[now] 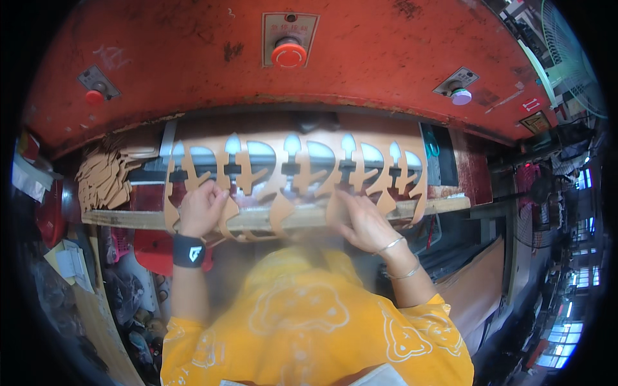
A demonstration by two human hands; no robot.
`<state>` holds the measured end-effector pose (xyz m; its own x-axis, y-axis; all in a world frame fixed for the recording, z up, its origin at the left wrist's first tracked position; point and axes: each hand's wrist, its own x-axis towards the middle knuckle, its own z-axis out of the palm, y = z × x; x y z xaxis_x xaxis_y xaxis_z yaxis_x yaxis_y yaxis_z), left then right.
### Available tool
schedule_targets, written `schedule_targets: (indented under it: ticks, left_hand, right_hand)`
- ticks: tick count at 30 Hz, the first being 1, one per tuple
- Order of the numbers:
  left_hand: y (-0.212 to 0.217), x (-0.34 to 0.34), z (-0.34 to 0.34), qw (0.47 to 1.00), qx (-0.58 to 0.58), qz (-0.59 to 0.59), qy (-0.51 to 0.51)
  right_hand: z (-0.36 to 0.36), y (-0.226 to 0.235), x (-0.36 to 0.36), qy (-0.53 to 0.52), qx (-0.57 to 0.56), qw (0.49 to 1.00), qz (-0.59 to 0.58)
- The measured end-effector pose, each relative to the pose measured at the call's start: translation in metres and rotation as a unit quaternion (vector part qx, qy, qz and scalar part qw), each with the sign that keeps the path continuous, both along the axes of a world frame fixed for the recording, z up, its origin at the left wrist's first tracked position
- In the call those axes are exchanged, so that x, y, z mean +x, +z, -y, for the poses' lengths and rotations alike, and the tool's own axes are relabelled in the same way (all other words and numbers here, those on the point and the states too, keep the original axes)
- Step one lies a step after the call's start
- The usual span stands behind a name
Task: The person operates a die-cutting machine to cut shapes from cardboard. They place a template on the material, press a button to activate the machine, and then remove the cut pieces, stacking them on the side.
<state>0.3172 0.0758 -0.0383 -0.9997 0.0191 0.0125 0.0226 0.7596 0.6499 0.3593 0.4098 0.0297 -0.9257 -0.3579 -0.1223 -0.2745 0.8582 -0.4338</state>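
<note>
A tan sheet (281, 212) full of curved cut-outs, with only thin strips left between the holes, spans the machine bed and hangs over its front edge. My left hand (201, 209), a black band at its wrist, is closed on the sheet's near strips at the left. Toward the right, my right hand (362, 222), with bracelets at the wrist, grips the near part of the same sheet; its fingertips are partly blurred. A pile of tan cut pieces (106, 174) lies on the bed to the left of the sheet.
A red machine housing (193, 58) rises beyond the bed, with a large red button (288, 54), a smaller red button (94, 96) and a pale button (461, 96). A pale wooden edge (444, 205) runs along the front. A green fan (576, 55) stands far right.
</note>
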Motion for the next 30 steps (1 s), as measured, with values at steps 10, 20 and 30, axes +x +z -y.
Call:
schedule_targets:
  ticks: [10, 20, 30]
  left_hand:
    - [0.000, -0.005, 0.005, 0.998, 0.051, 0.004, -0.041]
    - [0.008, -0.011, 0.008, 0.985, 0.079, 0.142, -0.056]
    - [0.009, -0.009, 0.006, 0.987, 0.096, 0.115, -0.060]
  right_hand:
    - [0.053, 0.000, -0.157, -0.129, -0.055, 0.967, -0.214]
    - [-0.024, 0.004, -0.168, -0.157, -0.379, 0.910, -0.058]
    - [-0.029, -0.024, -0.162, -0.173, 0.002, 0.952, -0.254]
